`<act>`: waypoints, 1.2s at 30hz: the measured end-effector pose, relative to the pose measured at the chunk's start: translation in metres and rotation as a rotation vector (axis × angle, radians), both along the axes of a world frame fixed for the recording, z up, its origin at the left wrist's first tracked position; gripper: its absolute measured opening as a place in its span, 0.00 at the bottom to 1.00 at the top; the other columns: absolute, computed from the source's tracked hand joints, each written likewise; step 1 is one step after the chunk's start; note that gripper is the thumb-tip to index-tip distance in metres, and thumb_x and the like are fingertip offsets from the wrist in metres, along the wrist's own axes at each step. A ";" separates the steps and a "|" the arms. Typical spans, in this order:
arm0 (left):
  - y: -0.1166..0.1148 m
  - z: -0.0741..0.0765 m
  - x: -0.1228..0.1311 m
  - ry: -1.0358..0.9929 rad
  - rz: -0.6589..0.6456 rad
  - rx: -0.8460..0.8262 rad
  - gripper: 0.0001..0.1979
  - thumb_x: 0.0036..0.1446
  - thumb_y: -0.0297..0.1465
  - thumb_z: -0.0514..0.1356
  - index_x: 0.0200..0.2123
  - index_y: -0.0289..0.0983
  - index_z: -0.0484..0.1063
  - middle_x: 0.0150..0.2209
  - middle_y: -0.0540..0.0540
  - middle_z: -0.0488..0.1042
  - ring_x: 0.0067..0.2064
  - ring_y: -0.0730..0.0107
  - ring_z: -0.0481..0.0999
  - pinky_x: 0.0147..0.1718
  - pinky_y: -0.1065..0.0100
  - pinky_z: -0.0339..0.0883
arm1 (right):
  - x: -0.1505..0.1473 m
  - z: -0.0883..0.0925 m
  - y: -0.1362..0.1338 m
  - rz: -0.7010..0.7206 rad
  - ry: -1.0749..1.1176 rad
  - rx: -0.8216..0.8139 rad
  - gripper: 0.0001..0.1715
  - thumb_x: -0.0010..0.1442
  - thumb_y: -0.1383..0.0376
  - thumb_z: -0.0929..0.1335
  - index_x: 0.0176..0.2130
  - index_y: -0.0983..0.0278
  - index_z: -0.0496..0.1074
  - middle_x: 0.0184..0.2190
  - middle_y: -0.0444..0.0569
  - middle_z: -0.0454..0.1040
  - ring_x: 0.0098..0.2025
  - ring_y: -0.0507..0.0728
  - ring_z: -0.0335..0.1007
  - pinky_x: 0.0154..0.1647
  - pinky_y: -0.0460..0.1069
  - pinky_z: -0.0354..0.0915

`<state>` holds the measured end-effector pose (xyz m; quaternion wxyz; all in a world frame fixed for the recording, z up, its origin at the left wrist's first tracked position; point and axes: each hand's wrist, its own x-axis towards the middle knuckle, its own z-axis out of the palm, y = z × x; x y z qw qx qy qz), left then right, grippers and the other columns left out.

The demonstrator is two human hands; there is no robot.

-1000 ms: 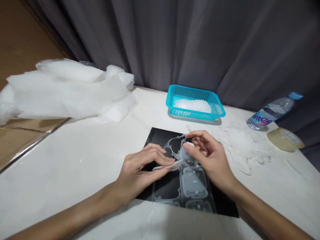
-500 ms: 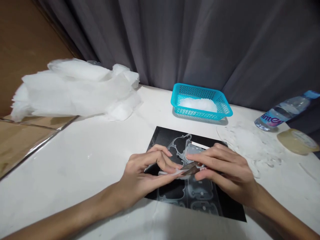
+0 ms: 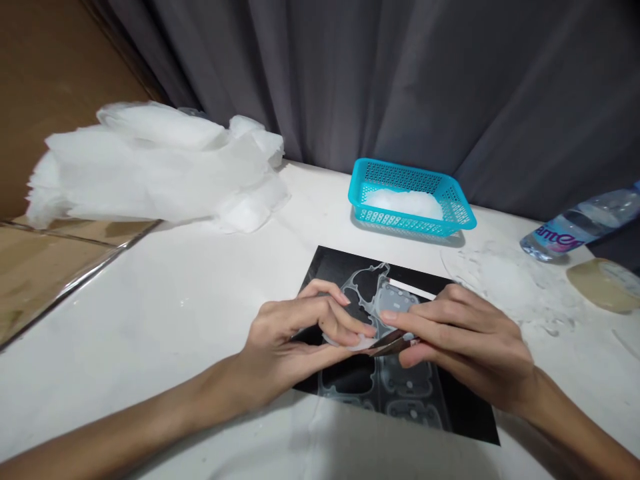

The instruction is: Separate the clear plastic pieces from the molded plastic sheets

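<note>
My left hand (image 3: 300,337) pinches a small translucent white plastic piece (image 3: 359,343) between thumb and fingers. Facing it, my right hand (image 3: 473,347) grips small scissors (image 3: 391,344), whose handles are mostly hidden by the fingers. The scissor blades point left and meet the edge of the piece near my left fingertips. Beneath both hands lies a black mat (image 3: 473,420), and on it a clear plastic sheet (image 3: 354,293) with moulded, rounded shapes and cut-out openings. A greyish moulded panel (image 3: 397,300) of the sheet shows between the hands.
A blue perforated basket (image 3: 415,227) holding white pieces stands behind the mat. Thin clear scraps (image 3: 520,287) lie to the right, near a water bottle (image 3: 570,230) and a yellowish round container (image 3: 603,283). White bundled sheets (image 3: 150,173) rest at left beside cardboard (image 3: 55,273).
The scissor blades have come closer together at the piece. Both hands keep their grip. The whole view has shifted slightly, so most things sit farther right in it.
</note>
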<state>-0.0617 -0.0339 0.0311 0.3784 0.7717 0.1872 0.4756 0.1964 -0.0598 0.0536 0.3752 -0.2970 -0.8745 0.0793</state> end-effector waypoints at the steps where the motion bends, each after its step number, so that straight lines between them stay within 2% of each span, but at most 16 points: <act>1: 0.000 0.000 0.000 0.000 -0.002 0.000 0.10 0.57 0.18 0.71 0.35 0.36 0.76 0.36 0.45 0.87 0.35 0.64 0.87 0.50 0.59 0.71 | 0.000 0.000 0.000 -0.002 -0.004 -0.002 0.17 0.68 0.66 0.72 0.55 0.66 0.77 0.38 0.48 0.83 0.34 0.52 0.68 0.34 0.48 0.65; 20: -0.002 0.003 0.004 -0.025 0.026 -0.002 0.09 0.58 0.21 0.71 0.33 0.37 0.76 0.31 0.47 0.86 0.31 0.65 0.86 0.48 0.57 0.74 | -0.008 0.000 -0.004 -0.066 -0.059 0.103 0.14 0.67 0.68 0.73 0.52 0.66 0.79 0.34 0.43 0.82 0.32 0.51 0.61 0.36 0.46 0.64; 27: -0.002 0.003 0.004 -0.034 0.023 0.005 0.10 0.57 0.19 0.71 0.33 0.37 0.76 0.31 0.46 0.86 0.31 0.65 0.86 0.48 0.59 0.73 | -0.009 0.001 -0.003 -0.100 -0.087 0.147 0.10 0.69 0.66 0.71 0.49 0.63 0.80 0.32 0.43 0.83 0.29 0.50 0.62 0.33 0.45 0.64; 36: -0.001 0.001 0.003 -0.035 0.009 0.002 0.09 0.57 0.20 0.72 0.35 0.37 0.77 0.33 0.44 0.87 0.32 0.63 0.87 0.49 0.58 0.73 | -0.009 0.001 -0.004 -0.120 -0.104 0.146 0.10 0.69 0.67 0.71 0.50 0.62 0.80 0.32 0.42 0.83 0.29 0.50 0.62 0.32 0.45 0.66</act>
